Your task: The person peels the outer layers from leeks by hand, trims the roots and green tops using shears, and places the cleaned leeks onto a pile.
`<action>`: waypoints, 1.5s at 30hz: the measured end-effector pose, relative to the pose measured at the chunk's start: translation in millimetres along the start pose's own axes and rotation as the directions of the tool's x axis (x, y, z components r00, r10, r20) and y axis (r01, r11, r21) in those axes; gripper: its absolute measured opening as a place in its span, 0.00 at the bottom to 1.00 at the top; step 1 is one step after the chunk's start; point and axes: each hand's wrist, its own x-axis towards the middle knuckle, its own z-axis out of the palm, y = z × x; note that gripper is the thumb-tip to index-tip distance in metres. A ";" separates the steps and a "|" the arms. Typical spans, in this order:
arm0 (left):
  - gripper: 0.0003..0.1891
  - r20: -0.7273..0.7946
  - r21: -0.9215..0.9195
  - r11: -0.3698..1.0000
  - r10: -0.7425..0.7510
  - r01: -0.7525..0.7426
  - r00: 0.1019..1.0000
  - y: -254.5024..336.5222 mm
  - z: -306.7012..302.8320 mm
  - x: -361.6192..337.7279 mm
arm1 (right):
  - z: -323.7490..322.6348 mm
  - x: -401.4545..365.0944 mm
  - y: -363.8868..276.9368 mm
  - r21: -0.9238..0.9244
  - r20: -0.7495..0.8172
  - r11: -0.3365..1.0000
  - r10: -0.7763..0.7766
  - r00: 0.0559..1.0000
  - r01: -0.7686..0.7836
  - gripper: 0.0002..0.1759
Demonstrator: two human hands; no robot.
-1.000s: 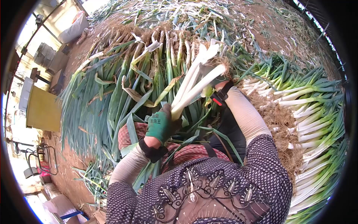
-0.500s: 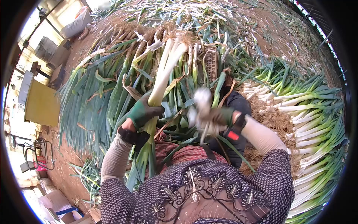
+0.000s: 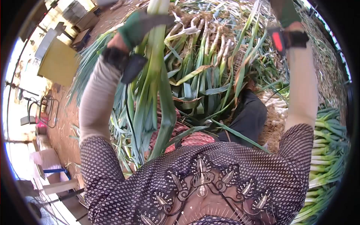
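Observation:
My left hand [image 3: 141,30], in a green and dark glove, is closed around a thick leek [image 3: 154,56]. Its pale shank rises past the top edge of the view, and its long green leaves hang down towards my lap. My right hand [image 3: 285,13], gloved in green, is raised at the top right; its fingers are cut off by the frame edge. Untrimmed leeks [image 3: 204,47] with roots and dry outer leaves lie heaped between my hands. Loose long leaves [image 3: 245,56] stand up from that heap, left of my right wrist.
Leeks with pale shanks [image 3: 324,150] lie in a row at my right, beside a mat of brown roots [image 3: 275,129]. Leaf scraps [image 3: 318,63] cover the ground beyond. My bent leg [image 3: 249,114] is in front. At the left are a yellow panel [image 3: 58,62] and a metal frame [image 3: 48,110].
My left hand has lifted the leek up and forward. My right hand has swung from beside my lap to the far upper right; the blurred white peelings near it are no longer seen.

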 end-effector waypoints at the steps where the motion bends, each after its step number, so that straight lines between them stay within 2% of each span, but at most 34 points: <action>1: 0.19 0.020 0.056 0.995 -0.082 0.081 0.996 -9.6 -12.8 9.2 | 26.0 -12.6 -16.4 -0.108 0.182 0.994 -0.011 0.983 0.031 0.29; 2: 0.18 0.034 0.112 0.982 -0.159 0.155 0.987 0.8 -34.2 28.9 | 68.3 -39.4 -34.5 0.036 0.148 0.999 0.024 0.989 -0.030 0.32; 3: 0.14 0.000 -0.148 0.846 -0.518 0.513 0.855 17.2 -44.5 50.0 | 91.0 -40.5 13.9 0.293 0.192 0.956 -0.034 0.981 -0.024 0.25; 4: 0.14 -0.033 -0.441 0.548 -0.801 0.711 0.597 47.9 -60.1 79.0 | 114.1 -41.5 61.0 0.528 0.236 0.848 -0.092 0.967 -0.048 0.18; 5: 0.14 -0.229 -0.025 0.891 -0.447 0.454 0.865 22.1 -64.8 76.3 | 155.8 -88.5 54.5 0.662 0.272 0.743 -0.117 0.955 -0.098 0.28; 6: 0.13 -0.206 0.430 0.900 0.022 0.070 0.978 -2.4 -70.0 73.5 | 182.1 -133.6 59.1 0.512 0.405 0.838 -0.044 0.913 -0.187 0.29; 7: 0.13 -0.310 0.084 0.933 -0.310 0.351 0.899 32.8 -84.4 85.5 | 208.5 -178.6 63.5 0.325 0.531 0.915 0.032 0.847 -0.238 0.30; 8: 0.13 -0.280 -0.280 0.780 -0.624 0.559 0.730 70.0 -101.3 99.5 | 234.6 -223.3 67.3 0.132 0.641 0.961 0.105 0.761 -0.244 0.31; 9: 0.13 -0.271 -0.207 0.871 -0.489 0.446 0.829 65.1 -113.8 95.9 | 227.3 -252.2 76.6 0.072 0.919 0.837 0.156 0.362 -0.542 0.26; 10: 0.14 -0.329 -0.262 0.810 -0.585 0.524 0.741 89.4 -120.8 98.6 | 213.2 -260.8 62.5 -0.236 0.932 0.883 0.324 0.162 -0.406 0.28; 12: 0.15 -0.358 -0.299 0.763 -0.647 0.573 0.674 114.0 -133.5 95.0 | 187.9 -250.1 53.8 -0.465 0.844 0.878 0.398 -0.360 -0.118 0.31; 14: 0.13 -0.387 -0.301 0.800 -0.600 0.520 0.700 98.0 -151.6 85.1 | 152.7 -255.8 84.1 -0.535 0.840 0.844 0.537 0.074 -0.051 0.32; 15: 0.11 -0.431 0.215 0.893 -0.277 0.396 0.859 87.8 -162.3 77.6 | 143.1 -242.8 93.2 -0.602 0.782 0.797 0.602 0.165 -0.055 0.30; 16: 0.11 -0.419 0.305 0.907 -0.146 0.291 0.896 76.8 -170.4 70.8 | 135.1 -225.0 102.3 -0.664 0.710 0.745 0.657 0.253 -0.068 0.29; 17: 0.11 -0.399 0.395 0.900 -0.013 0.185 0.917 65.6 -178.5 64.2 | 125.2 -208.3 110.1 -0.534 0.702 0.833 0.533 0.472 -0.146 0.26; 18: 0.12 -0.476 0.074 0.986 -0.099 0.152 0.874 58.6 -180.3 61.9 | 117.4 -191.7 114.0 -0.379 0.626 0.907 0.398 0.671 -0.185 0.24; 19: 0.15 -0.504 -0.031 0.996 -0.083 0.078 0.860 55.8 -185.5 63.4 | 117.0 -170.4 102.5 -0.244 0.522 0.941 0.332 0.785 -0.236 0.21; 20: 0.14 -0.466 -0.405 0.914 -0.190 -0.017 0.864 55.6 -190.9 66.1 | 113.0 -152.0 86.9 -0.117 0.470 0.946 0.322 0.822 -0.304 0.21; 21: 0.13 -0.387 -0.718 0.689 -0.278 -0.098 0.879 71.2 -197.7 73.2 | 110.1 -132.0 65.6 0.019 0.415 0.937 0.311 0.855 -0.350 0.21; 22: 0.13 -0.280 -0.921 0.358 -0.331 -0.154 0.901 85.1 -201.1 77.4 | 109.7 -116.6 45.1 0.133 0.447 0.891 0.337 0.829 -0.434 0.23; 24: 0.13 -0.308 -0.918 0.339 -0.275 -0.207 0.911 102.4 -198.9 82.0 | 136.3 -110.7 51.9 0.271 0.415 0.962 -0.103 0.904 -0.014 0.28; 26: 0.14 -0.265 -0.947 0.215 -0.100 -0.239 0.959 91.6 -199.1 79.7 | 166.4 -113.2 43.3 0.627 0.561 0.721 -0.152 0.814 -0.297 0.29; 27: 0.15 -0.288 -0.950 0.129 -0.019 -0.283 0.958 91.0 -190.3 82.3 | 175.8 -124.2 27.5 0.493 0.682 0.741 -0.003 0.731 -0.457 0.33; 28: 0.15 -0.252 -0.962 0.105 0.024 -0.253 0.967 87.0 -194.3 80.3 | 190.8 -133.4 23.4 0.433 0.682 0.864 -0.127 0.721 -0.257 0.37; 30: 0.15 -0.172 -0.983 0.042 0.124 -0.179 0.977 67.4 -207.1 76.6 | 204.9 -148.4 36.2 0.222 0.756 0.922 0.042 0.654 -0.316 0.35; 33: 0.17 -0.059 -0.996 -0.076 0.303 -0.037 0.951 11.3 -234.3 73.5 | 226.0 -187.0 101.8 0.141 0.867 0.909 0.077 0.492 -0.392 0.29; 34: 0.17 -0.069 -0.995 -0.080 0.202 -0.054 0.977 26.1 -234.6 64.2 | 207.5 -193.3 73.5 0.028 0.887 0.808 0.251 0.387 -0.588 0.23; 36: 0.16 -0.089 -0.993 -0.078 -0.006 -0.089 0.996 56.7 -234.7 45.9 | 205.5 -226.8 94.9 0.214 0.850 0.682 0.223 0.478 -0.699 0.20; 37: 0.17 -0.082 -0.996 -0.022 -0.140 -0.086 0.987 80.2 -232.8 44.2 | 200.2 -224.9 89.0 0.129 0.771 0.751 0.334 0.542 -0.647 0.20; 38: 0.18 -0.077 -0.997 0.028 -0.274 -0.072 0.959 90.3 -231.8 44.6 | 195.5 -220.1 81.3 0.399 0.720 0.555 0.303 0.624 -0.730 0.21; 40: 0.21 -0.061 -0.993 -0.086 -0.266 -0.087 0.962 79.2 -235.5 40.5 | 186.4 -199.0 62.0 0.510 0.709 0.500 0.217 0.671 -0.700 0.22; 41: 0.22 -0.113 -0.992 -0.029 -0.232 -0.123 0.966 78.5 -227.5 40.9 | 192.0 -192.3 56.5 0.595 0.688 0.516 0.070 0.723 -0.616 0.22; 43: 0.20 -0.263 -0.965 0.033 -0.182 -0.262 0.947 79.6 -204.3 47.0 | 189.5 -179.7 23.4 0.527 0.751 0.598 0.005 0.660 -0.604 0.22; 45: 0.17 -0.406 -0.914 0.100 -0.205 -0.393 0.891 86.8 -185.1 54.1 | 206.7 -180.7 2.4 0.448 0.699 0.783 -0.006 0.715 -0.431 0.20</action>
